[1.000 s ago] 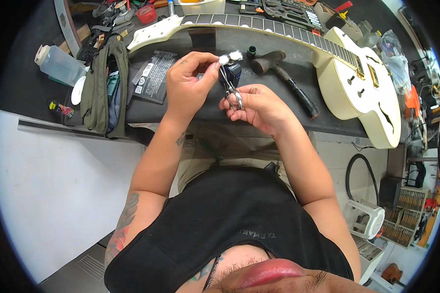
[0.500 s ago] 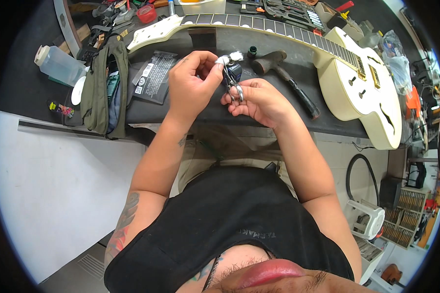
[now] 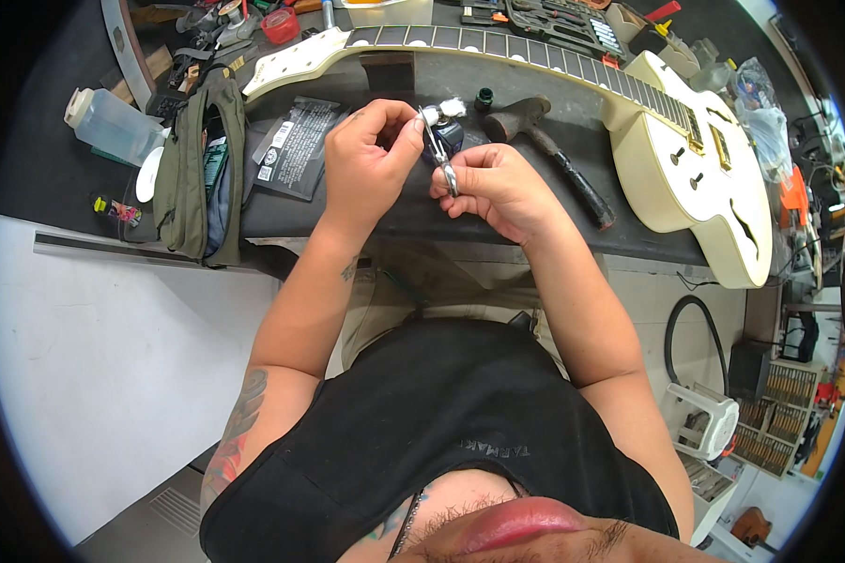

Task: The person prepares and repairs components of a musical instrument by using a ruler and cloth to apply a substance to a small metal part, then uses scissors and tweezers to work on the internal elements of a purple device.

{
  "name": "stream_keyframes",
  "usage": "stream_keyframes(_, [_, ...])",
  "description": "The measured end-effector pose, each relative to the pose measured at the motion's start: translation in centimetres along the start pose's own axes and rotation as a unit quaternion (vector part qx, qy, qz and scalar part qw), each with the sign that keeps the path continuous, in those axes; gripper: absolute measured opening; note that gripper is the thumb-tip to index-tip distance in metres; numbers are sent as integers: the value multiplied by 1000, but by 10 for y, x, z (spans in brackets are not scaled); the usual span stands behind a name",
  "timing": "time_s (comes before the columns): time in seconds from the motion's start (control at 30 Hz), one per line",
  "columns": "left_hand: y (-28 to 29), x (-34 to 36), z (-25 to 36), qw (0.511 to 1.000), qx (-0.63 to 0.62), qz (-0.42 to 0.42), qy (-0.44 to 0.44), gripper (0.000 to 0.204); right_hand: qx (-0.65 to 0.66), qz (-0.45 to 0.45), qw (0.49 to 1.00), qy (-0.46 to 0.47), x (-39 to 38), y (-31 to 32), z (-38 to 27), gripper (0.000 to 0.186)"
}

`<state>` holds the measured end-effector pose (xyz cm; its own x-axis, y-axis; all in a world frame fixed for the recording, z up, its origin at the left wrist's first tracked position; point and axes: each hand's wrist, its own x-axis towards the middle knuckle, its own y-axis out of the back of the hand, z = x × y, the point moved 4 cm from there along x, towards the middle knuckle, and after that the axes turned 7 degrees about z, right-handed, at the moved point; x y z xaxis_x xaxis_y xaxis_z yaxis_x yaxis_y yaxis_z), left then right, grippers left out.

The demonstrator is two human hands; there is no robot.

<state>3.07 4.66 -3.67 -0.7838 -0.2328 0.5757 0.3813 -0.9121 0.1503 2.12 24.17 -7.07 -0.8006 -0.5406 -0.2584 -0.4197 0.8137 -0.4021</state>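
My right hand (image 3: pixel 483 186) is closed around the finger loops of a small silver scissor-handled tool (image 3: pixel 439 155), scissors or clamping forceps. It points up toward my left hand (image 3: pixel 377 155). The left thumb and forefinger are pinched at the tool's tip, around a small white cotton-like tuft (image 3: pixel 430 114) that is partly hidden. Just behind the tool stands a small dark blue bottle (image 3: pixel 452 138), partly covered by it. Another white fluffy tuft (image 3: pixel 453 107) shows at the bottle's top. A small dark green-rimmed cap (image 3: pixel 483 98) lies behind my right hand.
A cream guitar (image 3: pixel 662 174) lies across the back and right of the dark bench. A hammer (image 3: pixel 559 155) rests right of my hands. Leftward are a black printed pouch (image 3: pixel 300 150), a green bag (image 3: pixel 192 178) and a translucent bottle (image 3: pixel 113 127). A tool case (image 3: pixel 568 28) sits behind.
The tool in my right hand has turned, so its loops now look narrower and edge-on. My right hand has shifted slightly; my left hand has barely moved.
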Motion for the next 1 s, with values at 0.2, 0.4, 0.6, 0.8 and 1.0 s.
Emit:
stream_keyframes(0.2, [1, 0, 0, 1000, -6, -5, 7, 10, -16, -5, 1000, 22, 1, 2, -1, 33])
stream_keyframes(0.4, [1, 0, -2, 1000, -20, -9, 18, 10, -30, -5, 999, 21, -2, 2, -4, 34])
stream_keyframes(0.6, [0, -1, -7, 999, -33, -14, 28, 10, -14, 1, 1000, 3, -1, -2, -5, 33])
stream_keyframes(0.8, [-1, -2, -10, 999, -39, -15, 21, 11, -31, 7, 999, 15, 3, -2, -8, 32])
stream_keyframes(1.0, [1, -4, -8, 994, -71, -5, 78, 8, -47, -6, 999, 10, 2, 4, -4, 31])
